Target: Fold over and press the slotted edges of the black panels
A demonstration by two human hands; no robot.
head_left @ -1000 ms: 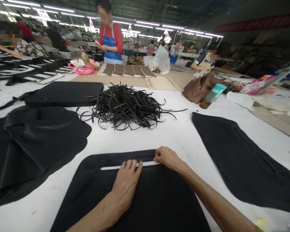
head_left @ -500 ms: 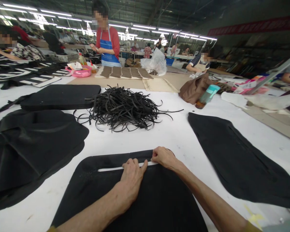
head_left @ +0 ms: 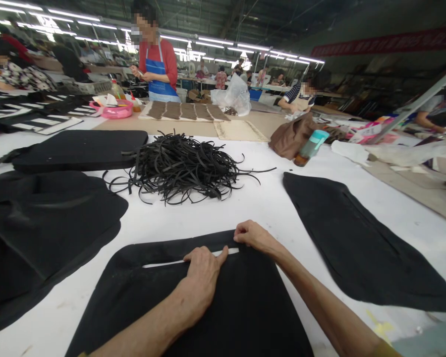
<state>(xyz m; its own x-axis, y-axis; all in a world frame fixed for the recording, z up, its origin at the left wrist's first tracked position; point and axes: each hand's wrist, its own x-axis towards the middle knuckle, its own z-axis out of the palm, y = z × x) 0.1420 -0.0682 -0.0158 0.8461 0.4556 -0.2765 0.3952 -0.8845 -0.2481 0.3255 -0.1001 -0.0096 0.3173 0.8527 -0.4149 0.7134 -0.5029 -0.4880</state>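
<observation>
Black panel [head_left: 252,302] lies flat on the white table [head_left: 204,215], on the side nearest the wearer, well short of the far edge. White slot [head_left: 163,265] runs along the panel, just inside its far edge.

Change: right hand [head_left: 255,237] was over the slot's right end a second ago; now it sits further up, at the panel's far edge by the right corner, and that end of the slot shows. Right fingertips look pinched together on the edge strip. Left hand [head_left: 203,273] has gone from flatter fingers to a bent-knuckle press mid-slot, one digit pointing right along it; can't tell if it pinches the fabric underneath.

Meaning, by my read: the slot is now bare at both ends, only its middle covered, so the handling seems to be along this edge and in the slot's right half.

Unchanged: strip pile [head_left: 186,168] toward the table's far edge, second panel [head_left: 357,238] on the table's right side, black sheets [head_left: 48,223] on its left.
</observation>
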